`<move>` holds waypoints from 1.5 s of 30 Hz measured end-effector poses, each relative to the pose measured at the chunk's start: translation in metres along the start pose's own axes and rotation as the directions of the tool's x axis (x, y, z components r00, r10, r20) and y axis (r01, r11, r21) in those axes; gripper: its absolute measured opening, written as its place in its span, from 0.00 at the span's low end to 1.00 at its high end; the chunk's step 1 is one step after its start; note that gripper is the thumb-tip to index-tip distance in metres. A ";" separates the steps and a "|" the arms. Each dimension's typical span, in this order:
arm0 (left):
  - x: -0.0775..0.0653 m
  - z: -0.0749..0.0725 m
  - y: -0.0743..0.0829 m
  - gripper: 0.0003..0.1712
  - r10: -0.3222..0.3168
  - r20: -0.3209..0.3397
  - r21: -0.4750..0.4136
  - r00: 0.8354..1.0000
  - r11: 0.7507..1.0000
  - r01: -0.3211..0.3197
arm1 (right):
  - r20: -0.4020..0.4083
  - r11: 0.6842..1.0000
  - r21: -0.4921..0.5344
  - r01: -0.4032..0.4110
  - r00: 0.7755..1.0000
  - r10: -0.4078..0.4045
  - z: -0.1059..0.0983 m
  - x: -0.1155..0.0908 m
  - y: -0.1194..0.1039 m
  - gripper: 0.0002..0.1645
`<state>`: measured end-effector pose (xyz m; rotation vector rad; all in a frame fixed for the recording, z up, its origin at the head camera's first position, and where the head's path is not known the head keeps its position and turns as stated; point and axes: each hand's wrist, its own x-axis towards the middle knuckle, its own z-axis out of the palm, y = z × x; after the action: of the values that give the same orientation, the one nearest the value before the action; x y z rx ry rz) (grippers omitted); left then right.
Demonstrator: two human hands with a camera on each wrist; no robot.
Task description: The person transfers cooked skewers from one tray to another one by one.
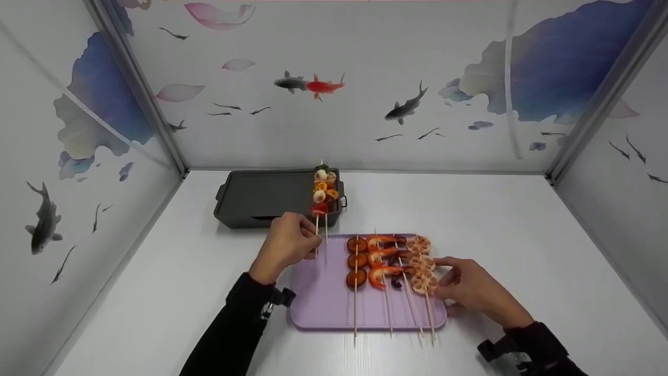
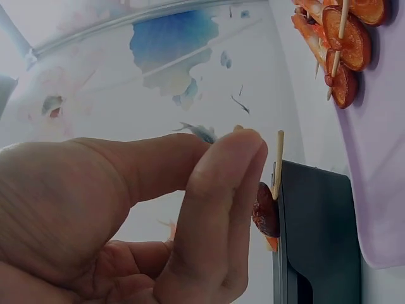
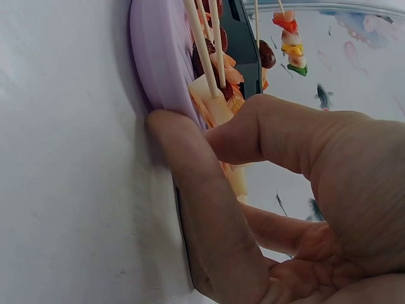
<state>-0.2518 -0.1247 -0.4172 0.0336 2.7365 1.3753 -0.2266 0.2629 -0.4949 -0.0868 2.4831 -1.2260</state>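
Note:
My left hand (image 1: 289,240) pinches the stick of a vegetable skewer (image 1: 319,196) and holds it over the right end of a black grill (image 1: 266,193). Red, white, yellow and green pieces are threaded on it. A second skewer (image 1: 332,195) lies on the grill just to its right. At the right side of a purple tray (image 1: 318,310), my right hand (image 1: 469,284) grips the rim between thumb and finger, close to a lotus root skewer (image 1: 425,282). In the right wrist view a finger (image 3: 190,158) touches the tray's outer wall.
On the tray also lie a skewer of round brown slices (image 1: 357,260), a shrimp skewer (image 1: 383,256) and a dark skewer (image 1: 396,282) partly hidden. Their sticks overhang the front rim. Printed panels (image 1: 334,130) enclose the white table (image 1: 198,277) at the back and sides.

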 end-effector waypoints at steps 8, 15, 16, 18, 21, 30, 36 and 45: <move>-0.008 0.003 -0.005 0.08 0.019 0.013 0.028 1.000 0.999 -0.019 | -0.007 1.000 0.009 -0.002 1.000 0.002 0.001 0.000 0.000 0.44; -0.013 0.008 -0.006 0.06 0.024 0.017 0.048 1.000 0.999 -0.025 | -0.001 1.000 -0.004 -0.014 1.000 0.014 0.000 0.000 -0.001 0.44; -0.014 0.009 -0.007 0.06 0.026 0.020 0.046 0.999 0.999 -0.027 | -0.003 1.000 0.000 -0.018 1.000 0.018 0.000 0.000 -0.001 0.44; -0.016 0.012 -0.007 0.06 0.038 0.023 0.048 0.999 0.998 -0.039 | 0.000 1.000 0.003 -0.020 1.000 0.020 0.000 0.000 -0.001 0.44; -0.020 0.017 -0.008 0.04 0.058 0.022 0.052 0.998 0.997 -0.059 | 0.005 1.000 0.014 -0.021 1.000 0.021 0.001 0.000 0.000 0.44; -0.030 0.033 -0.011 0.04 0.117 0.042 0.078 0.992 0.990 -0.120 | 0.003 1.000 0.007 -0.011 1.000 0.011 -0.001 -0.001 0.000 0.43; -0.036 0.041 -0.012 0.04 0.139 0.052 0.074 0.989 0.987 -0.142 | -0.003 0.999 -0.032 0.024 1.000 -0.024 -0.001 -0.001 0.001 0.44; -0.045 0.052 -0.015 0.05 0.138 0.098 0.081 0.986 0.986 -0.146 | -0.006 1.000 0.000 0.007 1.000 -0.007 0.000 -0.001 0.000 0.44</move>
<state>-0.2028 -0.0951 -0.4575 0.2954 2.7620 1.2498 -0.2255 0.2625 -0.4945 -0.0917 2.4895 -1.2309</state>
